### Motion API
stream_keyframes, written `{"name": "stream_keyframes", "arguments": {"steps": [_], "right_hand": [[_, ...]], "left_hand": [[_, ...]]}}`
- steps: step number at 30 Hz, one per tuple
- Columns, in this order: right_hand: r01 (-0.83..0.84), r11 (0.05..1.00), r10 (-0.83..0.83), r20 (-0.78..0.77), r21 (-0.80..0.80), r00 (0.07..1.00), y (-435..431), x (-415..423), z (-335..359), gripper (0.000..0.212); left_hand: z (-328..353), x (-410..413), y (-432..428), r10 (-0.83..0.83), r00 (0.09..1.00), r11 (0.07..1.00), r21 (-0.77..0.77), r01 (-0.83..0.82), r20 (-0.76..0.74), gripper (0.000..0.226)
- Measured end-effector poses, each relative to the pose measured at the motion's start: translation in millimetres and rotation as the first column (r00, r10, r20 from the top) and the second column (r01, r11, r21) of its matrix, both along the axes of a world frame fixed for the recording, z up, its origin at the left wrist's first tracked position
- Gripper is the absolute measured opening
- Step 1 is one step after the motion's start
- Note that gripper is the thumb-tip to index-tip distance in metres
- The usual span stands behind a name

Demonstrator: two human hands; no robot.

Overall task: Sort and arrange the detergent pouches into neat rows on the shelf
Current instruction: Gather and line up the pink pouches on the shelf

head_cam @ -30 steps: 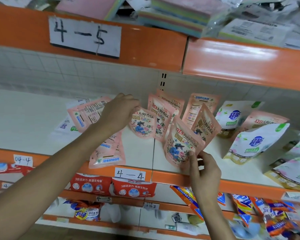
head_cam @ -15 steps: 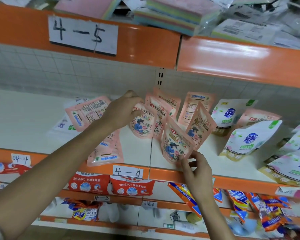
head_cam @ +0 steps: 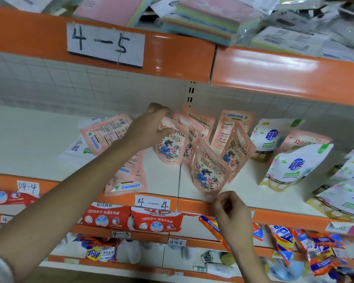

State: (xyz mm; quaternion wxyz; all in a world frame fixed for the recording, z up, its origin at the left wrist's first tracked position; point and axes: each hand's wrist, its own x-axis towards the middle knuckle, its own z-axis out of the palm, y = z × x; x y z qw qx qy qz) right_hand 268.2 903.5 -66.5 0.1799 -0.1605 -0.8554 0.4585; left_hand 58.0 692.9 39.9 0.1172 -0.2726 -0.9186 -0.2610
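Several pink detergent pouches stand in a loose cluster mid-shelf [head_cam: 253,186]. My left hand [head_cam: 149,127] reaches in from the lower left and grips the top of one standing pink pouch [head_cam: 170,148]. My right hand [head_cam: 231,207] is at the shelf's orange front edge, its curled fingertips pinching the bottom corner of the front pink pouch [head_cam: 206,170], which stands tilted. More pink pouches [head_cam: 237,148] stand behind it. Other pink pouches lie flat at the left [head_cam: 106,133] and near the front edge [head_cam: 127,182]. White pouches [head_cam: 298,166] lean at the right.
The orange beam of the shelf above [head_cam: 284,72] hangs low over the pouches, loaded with coloured sponge packs [head_cam: 208,19]. Red detergent bags [head_cam: 157,219] hang below the label 4-4. Bare white shelf board [head_cam: 29,139] stretches to the left.
My left hand has shifted its grip to the top of the standing pink pouch. My right hand has slid down from the front pouch's side to its bottom corner.
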Motion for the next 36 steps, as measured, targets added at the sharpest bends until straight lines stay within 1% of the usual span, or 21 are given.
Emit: {"name": "stream_keyframes", "arguments": {"steps": [2, 4, 6, 7, 8, 9, 11, 12, 13, 14, 16, 18, 20, 23, 25, 28, 30, 32, 34, 36], "right_hand": [[0.0, 1.0, -0.001, 0.045, 0.022, 0.999, -8, 4, -3, 0.018], [0.005, 1.0, -0.006, 0.057, 0.021, 0.998, -14, 4, -5, 0.017], [-0.034, 0.999, 0.033, 0.054, 0.017, 0.998, -21, 2, -7, 0.016], [-0.063, 0.998, 0.061, 0.059, 0.023, 0.996, -26, 1, -6, 0.015], [-0.088, 0.996, 0.086, 0.064, 0.029, 0.994, -31, 0, -6, 0.014], [-0.104, 0.994, 0.102, 0.066, 0.028, 0.993, -37, -2, -6, 0.014], [-0.122, 0.993, 0.121, 0.054, 0.013, 0.991, -47, -6, -6, 0.013], [-0.13, 0.991, 0.129, 0.052, 0.01, 0.99, -51, -8, -7, 0.011], [-0.141, 0.99, 0.14, 0.057, 0.011, 0.988, -54, -11, -7, 0.01], [-0.16, 0.987, 0.159, 0.062, 0.013, 0.985, -58, -13, -7, 0.009], [-0.198, 0.98, 0.196, 0.065, 0.028, 0.978, -63, -16, -6, 0.011], [-0.215, 0.976, 0.212, 0.07, 0.036, 0.975, -67, -19, -6, 0.012], [-0.226, 0.973, 0.223, 0.08, 0.037, 0.972, -69, -21, -6, 0.012], [-0.242, 0.97, 0.24, 0.077, 0.016, 0.968, -70, -24, -5, 0.012], [-0.252, 0.968, 0.251, 0.068, 0.007, 0.966, -71, -26, -3, 0.013], [-0.261, 0.965, 0.261, 0.061, -0.004, 0.964, -73, -29, -3, 0.006], [-0.258, 0.966, 0.259, 0.066, -0.022, 0.964, -74, -32, -3, 0.008], [-0.267, 0.963, 0.268, 0.076, -0.032, 0.96, -75, -36, -3, 0.012], [-0.287, 0.957, 0.291, 0.081, -0.05, 0.953, -79, -40, -1, 0.008], [-0.309, 0.947, 0.316, 0.073, -0.089, 0.946, -84, -45, 2, 0.014]], "left_hand": [[-2, 2, -9, 0.043, 0.999, 0.996, 0.085, -0.041, -0.025, 0.053], [-4, 3, -20, 0.12, 0.992, 0.982, 0.153, -0.112, -0.041, 0.049], [-10, 2, -35, 0.213, 0.976, 0.963, 0.174, -0.205, -0.032, 0.04], [-13, 2, -42, 0.262, 0.965, 0.956, 0.141, -0.258, -0.004, 0.036], [-19, 0, -50, 0.316, 0.948, 0.946, 0.059, -0.318, 0.042, 0.034], [-26, -1, -57, 0.38, 0.919, 0.925, -0.061, -0.375, 0.102, 0.035], [-42, 1, -68, 0.518, 0.825, 0.84, -0.317, -0.44, 0.225, 0.051], [-50, 5, -71, 0.572, 0.779, 0.793, -0.416, -0.446, 0.255, 0.061], [-57, 8, -73, 0.606, 0.751, 0.757, -0.48, -0.444, 0.261, 0.071], [-62, 10, -74, 0.623, 0.741, 0.736, -0.51, -0.446, 0.251, 0.077], [-66, 11, -75, 0.633, 0.736, 0.726, -0.516, -0.455, 0.241, 0.079], [-64, 8, -78, 0.623, 0.719, 0.753, -0.486, -0.444, 0.308, 0.076], [-61, 4, -83, 0.608, 0.679, 0.787, -0.423, -0.448, 0.412, 0.077], [-55, 5, -87, 0.578, 0.672, 0.815, -0.371, -0.445, 0.464, 0.077], [-54, 4, -93, 0.553, 0.659, 0.833, -0.33, -0.444, 0.51, 0.069], [-51, -2, -106, 0.465, 0.572, 0.857, -0.181, -0.482, 0.676, 0.052], [-46, -3, -113, 0.351, 0.487, 0.836, -0.033, -0.548, 0.8, 0.038], [-38, 0, -117, 0.217, 0.435, 0.793, 0.102, -0.6, 0.874, 0.023], [-30, 8, -119, 0.091, 0.425, 0.761, 0.212, -0.613, 0.901, 0.014], [-28, 16, -123, 0.002, 0.445, 0.72, 0.307, -0.622, 0.896, 0.012]]}}
